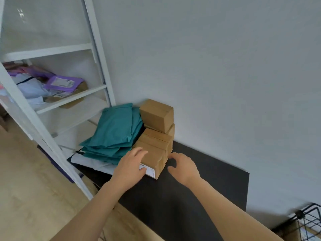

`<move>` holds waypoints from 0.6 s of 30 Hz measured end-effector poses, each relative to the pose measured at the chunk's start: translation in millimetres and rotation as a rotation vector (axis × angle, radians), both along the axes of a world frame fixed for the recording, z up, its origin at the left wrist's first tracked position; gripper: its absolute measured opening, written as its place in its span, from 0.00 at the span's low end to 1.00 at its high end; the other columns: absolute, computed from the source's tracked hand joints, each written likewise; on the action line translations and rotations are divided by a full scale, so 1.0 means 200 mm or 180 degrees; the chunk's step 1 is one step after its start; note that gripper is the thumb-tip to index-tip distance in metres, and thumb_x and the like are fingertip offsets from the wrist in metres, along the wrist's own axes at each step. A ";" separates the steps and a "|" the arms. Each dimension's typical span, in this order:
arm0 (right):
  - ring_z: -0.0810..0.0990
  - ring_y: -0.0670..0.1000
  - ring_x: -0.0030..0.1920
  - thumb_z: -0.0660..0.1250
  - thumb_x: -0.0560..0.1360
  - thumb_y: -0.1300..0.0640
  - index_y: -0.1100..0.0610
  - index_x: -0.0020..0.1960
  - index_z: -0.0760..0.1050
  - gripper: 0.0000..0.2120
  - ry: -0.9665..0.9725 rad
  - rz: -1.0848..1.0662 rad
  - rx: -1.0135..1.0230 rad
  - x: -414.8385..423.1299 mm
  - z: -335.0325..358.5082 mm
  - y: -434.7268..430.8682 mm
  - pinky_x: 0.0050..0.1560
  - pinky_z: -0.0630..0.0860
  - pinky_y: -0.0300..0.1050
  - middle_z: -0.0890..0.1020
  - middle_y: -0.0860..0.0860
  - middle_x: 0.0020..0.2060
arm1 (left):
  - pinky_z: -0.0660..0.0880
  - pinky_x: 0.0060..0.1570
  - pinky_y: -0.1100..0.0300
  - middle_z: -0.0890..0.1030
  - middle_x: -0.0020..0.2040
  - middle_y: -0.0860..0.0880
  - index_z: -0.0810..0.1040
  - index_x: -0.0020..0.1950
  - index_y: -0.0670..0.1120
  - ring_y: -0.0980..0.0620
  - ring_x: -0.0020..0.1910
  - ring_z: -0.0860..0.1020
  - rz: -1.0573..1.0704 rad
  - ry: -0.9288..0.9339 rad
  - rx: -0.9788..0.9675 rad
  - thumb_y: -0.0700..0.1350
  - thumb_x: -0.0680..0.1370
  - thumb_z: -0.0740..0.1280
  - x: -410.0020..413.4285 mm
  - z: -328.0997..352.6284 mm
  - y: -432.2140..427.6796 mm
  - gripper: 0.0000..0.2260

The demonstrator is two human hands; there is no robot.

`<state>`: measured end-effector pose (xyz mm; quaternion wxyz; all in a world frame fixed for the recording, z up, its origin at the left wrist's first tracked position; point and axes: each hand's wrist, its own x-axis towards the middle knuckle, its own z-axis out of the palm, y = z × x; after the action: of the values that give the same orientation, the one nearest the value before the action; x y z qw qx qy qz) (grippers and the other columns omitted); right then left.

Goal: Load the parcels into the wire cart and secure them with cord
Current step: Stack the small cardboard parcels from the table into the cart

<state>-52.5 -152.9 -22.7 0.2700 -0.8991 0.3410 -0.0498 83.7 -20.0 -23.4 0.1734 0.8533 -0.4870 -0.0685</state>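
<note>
Light: even, diffuse, moderately bright, cool grey cast over wall (225, 66). Shadows: faint, soft-edged, beneath right hand (184, 166) and beside front cardboard box (152, 159) on black mat (217, 180). Glare: small white fleck at top left, behind shelf unit (99, 54). Distortion: wide-angle, shelf uprights leaning and splayed toward left edge. Sharpness: soft throughout, smeared by compression; label print on box unreadable; fingertips of left hand (132, 164) slightly blurred; wire cart (309, 221) in lower right corner hazy, darkened
</note>
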 end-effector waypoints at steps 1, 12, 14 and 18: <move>0.75 0.51 0.58 0.63 0.76 0.57 0.51 0.67 0.69 0.20 0.0049 0.0045 -0.0002 0.05 -0.02 0.00 0.54 0.73 0.42 0.76 0.51 0.60 | 0.59 0.70 0.59 0.60 0.74 0.54 0.62 0.74 0.53 0.55 0.72 0.59 0.0004 -0.0006 0.0010 0.45 0.77 0.65 0.03 -0.01 0.00 0.26; 0.67 0.53 0.66 0.68 0.72 0.53 0.48 0.72 0.61 0.31 0.0646 0.0242 -0.0068 0.40 -0.11 -0.05 0.61 0.72 0.45 0.66 0.49 0.69 | 0.51 0.72 0.62 0.59 0.75 0.52 0.63 0.73 0.51 0.53 0.73 0.57 -0.0657 -0.0459 -0.0002 0.42 0.78 0.62 0.36 0.03 -0.10 0.24; 0.67 0.54 0.66 0.69 0.71 0.51 0.48 0.72 0.61 0.32 0.0819 0.0298 -0.0135 0.44 -0.13 -0.05 0.61 0.73 0.46 0.66 0.50 0.69 | 0.52 0.71 0.62 0.59 0.75 0.53 0.63 0.73 0.51 0.53 0.73 0.57 -0.0741 -0.0407 0.0002 0.43 0.78 0.61 0.40 0.03 -0.13 0.23; 0.68 0.55 0.62 0.69 0.69 0.47 0.49 0.69 0.63 0.31 0.1015 0.0242 -0.0450 0.51 -0.17 -0.04 0.60 0.72 0.47 0.68 0.52 0.64 | 0.52 0.72 0.61 0.58 0.75 0.52 0.64 0.73 0.51 0.53 0.73 0.57 -0.0807 -0.0371 0.0005 0.44 0.78 0.61 0.46 0.01 -0.15 0.22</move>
<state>49.0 -160.1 -56.8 0.1504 -0.9246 0.3409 0.0798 176.6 -50.2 -20.4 0.1342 0.7875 -0.6002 -0.0406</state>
